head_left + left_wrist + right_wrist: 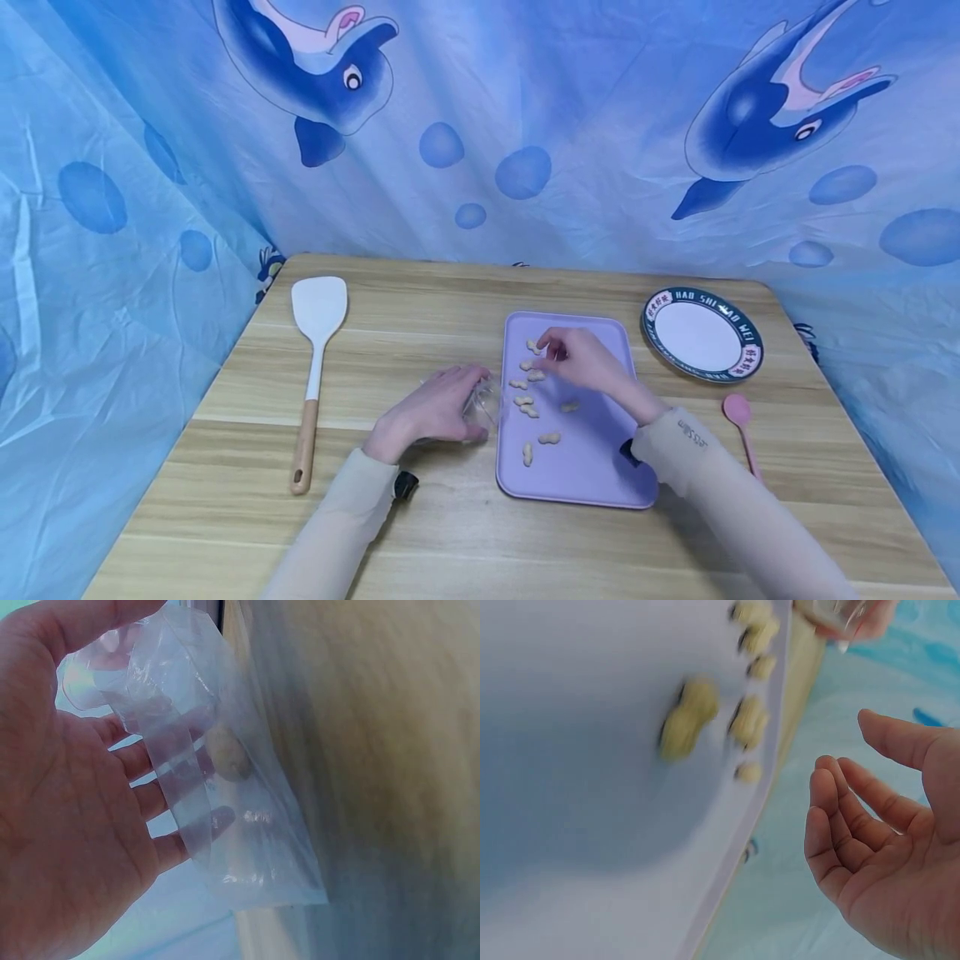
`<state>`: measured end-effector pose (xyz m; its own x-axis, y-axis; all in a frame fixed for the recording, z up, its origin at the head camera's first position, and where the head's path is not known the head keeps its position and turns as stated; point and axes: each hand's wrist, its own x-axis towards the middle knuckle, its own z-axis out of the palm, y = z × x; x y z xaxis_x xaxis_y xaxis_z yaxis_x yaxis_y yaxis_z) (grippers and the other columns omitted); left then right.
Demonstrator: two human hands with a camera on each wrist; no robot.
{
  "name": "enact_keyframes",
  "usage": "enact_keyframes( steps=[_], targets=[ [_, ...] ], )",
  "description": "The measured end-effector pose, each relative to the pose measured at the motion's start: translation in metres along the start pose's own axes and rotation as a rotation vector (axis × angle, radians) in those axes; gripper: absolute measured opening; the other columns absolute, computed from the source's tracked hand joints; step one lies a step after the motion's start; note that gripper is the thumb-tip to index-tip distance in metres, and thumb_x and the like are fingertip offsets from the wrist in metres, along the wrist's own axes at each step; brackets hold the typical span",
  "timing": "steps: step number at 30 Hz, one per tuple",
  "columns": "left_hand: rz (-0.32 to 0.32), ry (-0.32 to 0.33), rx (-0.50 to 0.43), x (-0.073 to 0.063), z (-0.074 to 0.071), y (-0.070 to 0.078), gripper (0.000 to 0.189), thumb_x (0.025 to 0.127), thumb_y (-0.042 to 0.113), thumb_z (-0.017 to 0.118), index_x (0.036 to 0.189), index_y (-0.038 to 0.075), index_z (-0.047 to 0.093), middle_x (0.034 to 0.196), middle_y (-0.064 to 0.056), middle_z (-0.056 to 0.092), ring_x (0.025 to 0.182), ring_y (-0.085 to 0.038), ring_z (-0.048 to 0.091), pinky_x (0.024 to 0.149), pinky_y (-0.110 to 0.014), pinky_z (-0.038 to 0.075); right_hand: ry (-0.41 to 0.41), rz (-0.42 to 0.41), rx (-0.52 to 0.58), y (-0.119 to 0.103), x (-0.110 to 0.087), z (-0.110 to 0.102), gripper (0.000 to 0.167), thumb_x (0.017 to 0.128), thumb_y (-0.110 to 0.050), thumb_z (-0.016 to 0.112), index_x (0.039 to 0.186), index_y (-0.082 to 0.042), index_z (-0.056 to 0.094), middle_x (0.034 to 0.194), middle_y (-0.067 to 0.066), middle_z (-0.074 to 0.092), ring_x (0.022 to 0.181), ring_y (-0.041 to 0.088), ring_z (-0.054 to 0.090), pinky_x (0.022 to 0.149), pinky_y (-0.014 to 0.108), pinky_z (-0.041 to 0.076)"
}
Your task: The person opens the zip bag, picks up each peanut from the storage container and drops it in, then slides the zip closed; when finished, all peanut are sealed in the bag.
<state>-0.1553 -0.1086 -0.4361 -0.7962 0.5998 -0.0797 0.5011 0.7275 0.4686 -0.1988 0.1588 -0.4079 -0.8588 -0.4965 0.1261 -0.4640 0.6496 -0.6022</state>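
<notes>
My left hand (442,408) grips a clear plastic bag (247,855) just left of the purple tray (592,467). One peanut (227,754) shows through the film, with fingertips spread behind it. Over the upper part of the tray, my right hand (585,360) hovers with its fingers loosely bent. In the right wrist view a gap separates thumb from fingers (829,825), with nothing between them. Several unshelled peanuts (549,437) lie on the tray, most in a loose line along its left side.
A white spatula (318,312) with a wooden handle lies at the left of the wooden table (420,550). To the tray's right are a green-rimmed plate (693,337) and a pink spoon (737,409). A blue dolphin-print curtain (480,108) hangs behind.
</notes>
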Motion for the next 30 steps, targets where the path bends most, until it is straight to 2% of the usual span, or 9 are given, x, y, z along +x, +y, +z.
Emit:
enact_keyframes(
  steps=[8, 14, 19, 30],
  targets=[
    [-0.012, -0.008, 0.008, -0.001, 0.001, -0.001, 0.086, 0.072, 0.039, 0.083, 0.144, 0.011, 0.045, 0.144, -0.006, 0.052, 0.132, -0.028, 0.047, 0.114, -0.049, 0.031, -0.087, 0.08, 0.004, 0.029, 0.023, -0.001, 0.023, 0.091, -0.007, 0.071, 0.112, 0.001, 0.067, 0.089, 0.008, 0.066, 0.079, 0.021, 0.06, 0.071, 0.036, 0.051],
    [-0.011, -0.013, 0.009, -0.002, 0.001, -0.001, 0.087, 0.072, 0.039, 0.083, 0.144, 0.01, 0.045, 0.144, -0.006, 0.052, 0.131, -0.028, 0.048, 0.113, -0.05, 0.032, -0.143, 0.041, 0.012, 0.037, 0.034, 0.006, 0.028, 0.09, -0.004, 0.071, 0.117, 0.001, 0.066, 0.092, 0.01, 0.067, 0.081, 0.022, 0.062, 0.072, 0.036, 0.053],
    [-0.008, -0.012, 0.0, -0.002, 0.0, -0.001, 0.086, 0.071, 0.039, 0.083, 0.143, 0.01, 0.046, 0.142, -0.007, 0.053, 0.13, -0.029, 0.048, 0.113, -0.051, 0.033, -0.148, 0.031, 0.01, 0.042, 0.04, 0.013, 0.031, 0.088, -0.004, 0.072, 0.117, 0.002, 0.066, 0.089, 0.01, 0.066, 0.079, 0.022, 0.062, 0.073, 0.037, 0.052],
    [-0.015, -0.022, 0.016, -0.001, 0.0, -0.001, 0.085, 0.072, 0.039, 0.082, 0.144, 0.01, 0.046, 0.143, -0.006, 0.053, 0.132, -0.028, 0.047, 0.113, -0.05, 0.032, -0.121, 0.063, -0.044, 0.041, 0.043, 0.019, 0.024, 0.088, -0.002, 0.069, 0.112, 0.001, 0.069, 0.083, 0.007, 0.065, 0.074, 0.02, 0.058, 0.072, 0.037, 0.05]
  ],
)
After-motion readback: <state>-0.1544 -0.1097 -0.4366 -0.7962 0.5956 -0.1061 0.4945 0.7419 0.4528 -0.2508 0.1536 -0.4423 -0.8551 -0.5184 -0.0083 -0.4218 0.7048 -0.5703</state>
